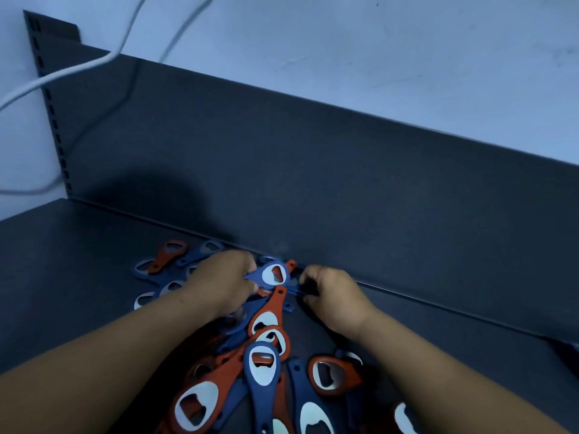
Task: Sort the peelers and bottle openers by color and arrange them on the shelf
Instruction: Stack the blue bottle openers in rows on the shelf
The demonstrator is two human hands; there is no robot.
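A mixed heap of blue and orange-red bottle openers [266, 364] lies on the dark shelf board [78, 292], spreading from the back wall toward me. My left hand [222, 283] grips a blue bottle opener [272, 275], its metal ring raised above the heap. My right hand [332, 296] has its fingers curled around the handle end of another blue opener [297, 291] beside the back wall. A smaller cluster of blue openers with one orange-red opener [166, 253] lies to the left behind my left hand. No peeler is clearly visible.
The shelf's dark back panel [313, 183] rises right behind my hands. A slotted upright [51, 108] stands at its left end, and a white cable [78, 67] hangs across the pale wall above. Bare shelf board shows left and right of the heap.
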